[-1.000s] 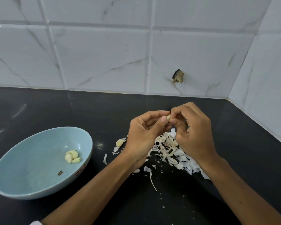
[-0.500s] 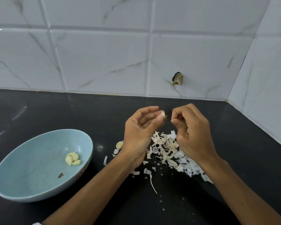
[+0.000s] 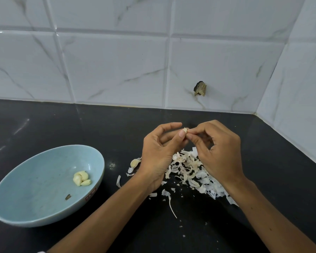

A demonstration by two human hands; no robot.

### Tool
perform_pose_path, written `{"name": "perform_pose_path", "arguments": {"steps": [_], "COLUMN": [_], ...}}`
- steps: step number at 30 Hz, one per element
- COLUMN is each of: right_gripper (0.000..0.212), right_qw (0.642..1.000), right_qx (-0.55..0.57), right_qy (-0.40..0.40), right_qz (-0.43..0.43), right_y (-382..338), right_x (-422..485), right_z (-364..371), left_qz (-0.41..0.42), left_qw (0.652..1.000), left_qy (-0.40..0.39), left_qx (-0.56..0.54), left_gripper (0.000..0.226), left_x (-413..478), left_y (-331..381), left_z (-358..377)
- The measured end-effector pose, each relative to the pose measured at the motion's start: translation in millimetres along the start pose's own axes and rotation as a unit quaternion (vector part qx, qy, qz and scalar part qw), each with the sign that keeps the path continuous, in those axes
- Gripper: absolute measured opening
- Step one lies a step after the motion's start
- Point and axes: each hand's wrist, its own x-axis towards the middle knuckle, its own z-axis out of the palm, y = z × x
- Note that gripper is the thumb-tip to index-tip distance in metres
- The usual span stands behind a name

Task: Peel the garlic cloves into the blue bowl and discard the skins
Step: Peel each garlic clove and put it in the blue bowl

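My left hand (image 3: 158,152) pinches a small garlic clove (image 3: 185,130) between thumb and fingers above the counter. The fingertips of my right hand (image 3: 217,152) pinch at the clove's right side. Under both hands lies a heap of papery garlic skins (image 3: 190,170). A light blue bowl (image 3: 35,212) stands at the left with three peeled cloves (image 3: 81,178) and a small dark scrap inside. An unpeeled clove (image 3: 134,163) lies on the counter just left of my left wrist.
The black counter (image 3: 263,179) runs back to a white tiled wall (image 3: 117,70) and a side wall on the right. A chipped hole (image 3: 200,88) shows in the back tile. Stray bits of skin (image 3: 170,203) lie scattered toward me.
Half a second ago my hands were slightly apart; now my right fingertips are back on the clove held by my left hand.
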Motion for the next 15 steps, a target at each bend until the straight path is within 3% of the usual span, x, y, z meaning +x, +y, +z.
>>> {"name": "perform_pose_path", "arguments": {"steps": [15], "right_gripper": [0.008], "right_qw": [0.992], "right_qx": [-0.012], "right_qy": [-0.115], "right_qz": [-0.053], "right_y": [5.4], "right_x": [-2.7], "right_z": [2.3], "left_qz": [-0.01], "left_qw": [0.997], "left_qy": [0.044], "left_qx": [-0.068], "left_gripper": [0.024], "left_x": [1.6], "left_y": [10.1], "left_z": [-3.9]}}
